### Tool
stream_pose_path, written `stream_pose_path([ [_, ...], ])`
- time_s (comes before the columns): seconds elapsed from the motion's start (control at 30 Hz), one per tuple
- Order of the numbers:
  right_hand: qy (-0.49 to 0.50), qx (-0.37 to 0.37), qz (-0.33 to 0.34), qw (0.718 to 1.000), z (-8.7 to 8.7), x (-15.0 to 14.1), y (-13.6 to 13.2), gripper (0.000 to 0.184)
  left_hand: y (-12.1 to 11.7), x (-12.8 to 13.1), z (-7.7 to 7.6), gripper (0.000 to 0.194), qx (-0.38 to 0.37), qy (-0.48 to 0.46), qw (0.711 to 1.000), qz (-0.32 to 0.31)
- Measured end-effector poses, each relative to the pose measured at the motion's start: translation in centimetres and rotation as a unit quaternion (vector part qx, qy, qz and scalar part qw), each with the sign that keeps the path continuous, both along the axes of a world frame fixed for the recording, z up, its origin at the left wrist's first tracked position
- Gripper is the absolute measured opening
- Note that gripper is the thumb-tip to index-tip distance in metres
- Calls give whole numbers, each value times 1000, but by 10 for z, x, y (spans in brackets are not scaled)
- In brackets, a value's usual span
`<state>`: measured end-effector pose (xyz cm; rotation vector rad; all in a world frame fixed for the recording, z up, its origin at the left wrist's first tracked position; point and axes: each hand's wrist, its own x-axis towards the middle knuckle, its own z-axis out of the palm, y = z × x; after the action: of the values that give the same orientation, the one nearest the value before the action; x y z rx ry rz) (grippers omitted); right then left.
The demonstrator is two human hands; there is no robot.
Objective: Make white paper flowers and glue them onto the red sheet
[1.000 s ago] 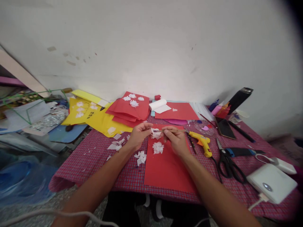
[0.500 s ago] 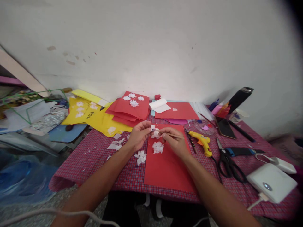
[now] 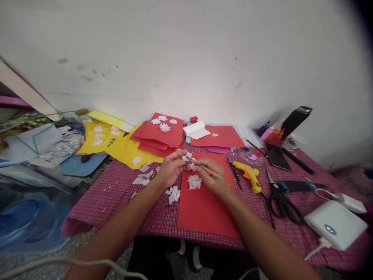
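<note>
My left hand (image 3: 169,168) pinches a small white paper piece (image 3: 190,166) above the top of a red sheet (image 3: 204,210) on the checked cloth. My right hand (image 3: 213,177) grips a thin wooden stick (image 3: 210,169) whose tip points left into that paper. A white crumpled paper flower (image 3: 194,181) lies on the red sheet just below both hands. More white paper scraps (image 3: 174,194) lie left of the sheet.
A yellow glue gun (image 3: 249,175), black scissors (image 3: 279,200), a blue-handled cutter (image 3: 297,187) and a white power bank (image 3: 335,225) lie to the right. Red sheets (image 3: 159,136) and yellow sheets (image 3: 116,142) are piled at the back. A black bottle (image 3: 294,120) leans at the wall.
The stick has swung from lying level to slanting, its tip working into the white paper. Both hands have dropped slightly toward the red sheet.
</note>
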<state>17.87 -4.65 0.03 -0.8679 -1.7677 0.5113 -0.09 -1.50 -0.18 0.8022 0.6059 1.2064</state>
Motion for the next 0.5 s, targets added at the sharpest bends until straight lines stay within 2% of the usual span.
stream_pose_path([
  [0.17,-20,11,11,1000,-2,0,1,22,-1,1,-3,37,16,8,999,-30],
  [0.37,-35,29,7,999,-3,0,1,21,1,2,-4,35,-4,18,1000,10],
  [0.5,-37,34,7,999,-3,0,1,21,2,2,-4,38,-7,14,1000,14],
])
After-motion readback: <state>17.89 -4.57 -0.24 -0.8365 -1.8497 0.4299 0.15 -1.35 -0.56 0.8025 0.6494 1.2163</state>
